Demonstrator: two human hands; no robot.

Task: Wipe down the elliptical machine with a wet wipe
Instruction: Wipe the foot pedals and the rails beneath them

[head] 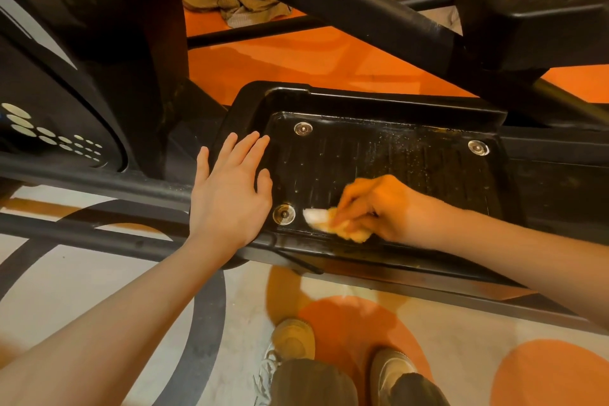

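Observation:
The black foot pedal [379, 155] of the elliptical machine fills the middle of the view, ribbed, wet and shiny, with round metal bolts at its corners. My right hand [382, 208] grips a crumpled white wet wipe [324, 219] and presses it on the pedal's near edge, just right of a bolt [284, 214]. My left hand [230, 191] lies flat with straight fingers on the pedal's left rim. The wipe is partly hidden under my fingers.
The black flywheel housing [66, 92] stands at the left. A thick black bar [346, 0] crosses above the pedal toward a second pedal [540, 3] at the top right. My shoes [293, 339] stand on the orange and pale patterned floor below. A crumpled cloth [237, 0] lies beyond.

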